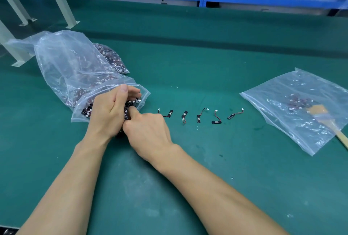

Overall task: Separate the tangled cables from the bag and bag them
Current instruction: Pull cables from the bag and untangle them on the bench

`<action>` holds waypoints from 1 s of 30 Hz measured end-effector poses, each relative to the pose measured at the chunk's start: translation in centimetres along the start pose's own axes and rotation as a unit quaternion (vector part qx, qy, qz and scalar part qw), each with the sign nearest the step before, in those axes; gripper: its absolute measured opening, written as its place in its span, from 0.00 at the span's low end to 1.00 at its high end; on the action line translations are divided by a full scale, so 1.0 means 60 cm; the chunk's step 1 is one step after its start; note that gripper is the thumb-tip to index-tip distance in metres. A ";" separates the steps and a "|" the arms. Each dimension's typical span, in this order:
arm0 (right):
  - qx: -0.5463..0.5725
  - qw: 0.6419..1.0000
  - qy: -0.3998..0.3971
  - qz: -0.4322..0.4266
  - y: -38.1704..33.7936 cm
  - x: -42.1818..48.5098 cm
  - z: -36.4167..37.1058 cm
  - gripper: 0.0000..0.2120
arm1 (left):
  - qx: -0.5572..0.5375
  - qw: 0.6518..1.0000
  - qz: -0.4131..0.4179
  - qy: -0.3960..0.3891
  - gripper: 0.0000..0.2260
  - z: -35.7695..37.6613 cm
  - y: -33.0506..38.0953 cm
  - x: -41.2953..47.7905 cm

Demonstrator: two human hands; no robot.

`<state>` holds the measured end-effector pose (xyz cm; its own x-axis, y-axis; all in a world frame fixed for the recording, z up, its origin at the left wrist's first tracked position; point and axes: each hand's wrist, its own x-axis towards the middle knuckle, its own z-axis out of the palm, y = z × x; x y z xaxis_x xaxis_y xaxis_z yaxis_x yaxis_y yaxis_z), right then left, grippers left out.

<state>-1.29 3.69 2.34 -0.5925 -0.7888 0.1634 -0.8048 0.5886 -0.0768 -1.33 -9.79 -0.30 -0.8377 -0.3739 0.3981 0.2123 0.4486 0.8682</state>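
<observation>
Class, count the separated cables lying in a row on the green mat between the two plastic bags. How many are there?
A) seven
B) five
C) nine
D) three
B: five single cables lie apart from one another in a row on the mat, between the full bag on the left and the flatter bag on the right.

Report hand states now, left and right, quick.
Left hand: closed around the tangled cables at the mouth of the big bag.
Right hand: pinching the same tangled cables, fingertips partly hidden.
</observation>
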 end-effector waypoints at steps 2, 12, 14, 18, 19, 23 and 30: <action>-0.001 1.000 0.006 -0.007 0.001 0.001 0.002 0.07 | -0.004 1.000 -0.001 0.002 0.21 0.000 0.000 0.000; -0.004 0.998 0.063 -0.019 0.011 -0.023 0.002 0.05 | -0.007 1.000 0.004 0.009 0.25 0.000 0.004 0.002; 0.004 0.995 0.095 -0.035 0.014 -0.028 0.002 0.06 | -0.003 1.000 0.007 0.012 0.25 0.000 0.003 0.002; 0.007 0.988 0.144 -0.053 0.022 -0.040 0.008 0.07 | -0.002 1.000 0.008 0.017 0.24 0.000 0.001 0.002; 0.010 0.985 0.163 -0.058 0.026 -0.043 0.009 0.07 | -0.001 1.000 0.008 0.018 0.24 0.000 0.000 0.002; 0.077 0.959 0.262 -0.079 0.048 -0.065 0.005 0.06 | 0.004 1.000 0.014 0.017 0.24 0.001 -0.002 0.003; 0.302 0.910 0.282 0.027 0.145 -0.120 -0.015 0.03 | 0.006 1.000 0.010 0.006 0.22 0.004 -0.006 0.003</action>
<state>-4.00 14.64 1.39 -0.6562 -0.4453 0.6091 -0.7489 0.2854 -0.5981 -1.66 -9.82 -0.60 -0.8274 -0.3749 0.4181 0.2216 0.4661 0.8565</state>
